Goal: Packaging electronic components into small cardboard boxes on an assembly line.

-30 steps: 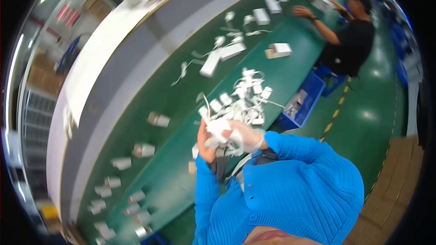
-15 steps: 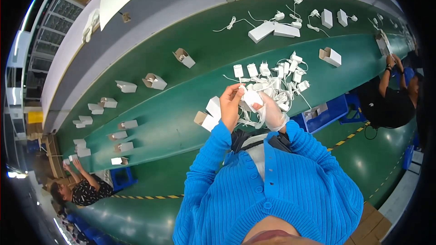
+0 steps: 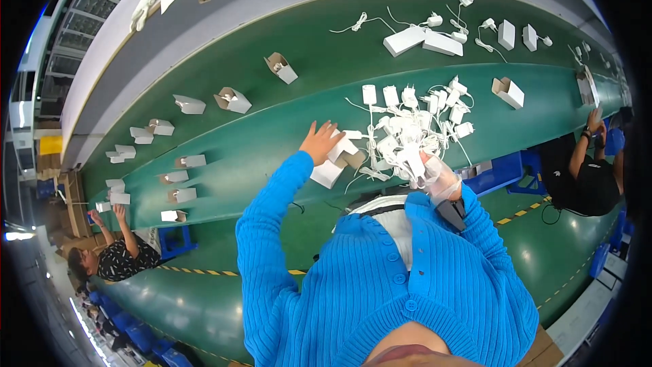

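While the left hand (image 3: 319, 143) lies spread on a small white carton (image 3: 337, 158), the right hand (image 3: 435, 175) grips a white charger (image 3: 413, 160).

Both sit at the green conveyor's (image 3: 258, 143) near edge, beside a tangled pile of white chargers (image 3: 414, 119). The clear glove blurs the right fingers; cords hide which plug belongs where. The carton's open end is partly covered.
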A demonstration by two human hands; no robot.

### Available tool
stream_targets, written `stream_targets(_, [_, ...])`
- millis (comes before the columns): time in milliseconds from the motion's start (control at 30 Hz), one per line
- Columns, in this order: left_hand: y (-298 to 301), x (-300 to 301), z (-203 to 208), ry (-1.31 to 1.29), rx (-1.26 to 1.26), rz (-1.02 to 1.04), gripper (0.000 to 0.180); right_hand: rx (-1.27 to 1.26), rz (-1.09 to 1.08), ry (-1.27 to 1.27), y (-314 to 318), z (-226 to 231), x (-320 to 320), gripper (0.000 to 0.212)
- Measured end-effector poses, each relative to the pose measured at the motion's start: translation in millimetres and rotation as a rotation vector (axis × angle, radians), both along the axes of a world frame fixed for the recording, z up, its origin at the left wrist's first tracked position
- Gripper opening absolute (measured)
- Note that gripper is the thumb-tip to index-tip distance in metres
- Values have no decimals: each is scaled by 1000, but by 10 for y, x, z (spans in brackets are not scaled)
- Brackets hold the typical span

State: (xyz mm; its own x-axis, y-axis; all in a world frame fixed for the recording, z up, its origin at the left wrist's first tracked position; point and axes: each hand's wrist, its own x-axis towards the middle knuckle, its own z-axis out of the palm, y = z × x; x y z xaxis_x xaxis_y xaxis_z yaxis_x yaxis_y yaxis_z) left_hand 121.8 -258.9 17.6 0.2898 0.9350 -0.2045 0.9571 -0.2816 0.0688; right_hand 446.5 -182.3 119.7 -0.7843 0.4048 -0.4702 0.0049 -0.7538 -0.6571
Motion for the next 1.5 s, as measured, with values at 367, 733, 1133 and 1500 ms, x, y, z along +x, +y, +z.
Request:
stream_targets(367, [122,227,575,-371,223,112,65,-502,127,464,-186,41,-184,50])
stream_targets(733, [55,480,1180,-522,-70,225,65,847,305,-161,410,-188,-259,46])
stream_targets(1133, [-274,829,779,-999,-280,231,68,1227,615,-60,228,-52,-220,44])
stream_targets(1500, [-246,876,828,-1160,-229,481,73,1404,416,-24,282,37,-346,29])
